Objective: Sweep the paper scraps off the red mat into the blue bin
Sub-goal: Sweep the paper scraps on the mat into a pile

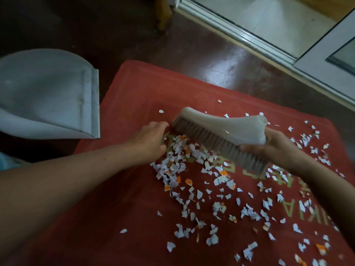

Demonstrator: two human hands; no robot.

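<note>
Right hand (276, 148) clamped on broom head (221, 129); left hand (151, 139) palm-down beside heaped paper scraps (178, 150), mid red mat (134, 89), grasp indiscernible. Risk: hard stroke flicking scraps past dustpan (44, 93), far left, onto floor (192, 45).

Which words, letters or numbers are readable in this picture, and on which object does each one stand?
"IKIA", uncertain and cut off: greenish letters near the right edge of the red rectangular mat.
Unreadable: a second row of greenish letters on the mat, partly hidden by the beige plastic brush and white paper scraps.
No text shows on the brush or the grey plastic dustpan.
</note>
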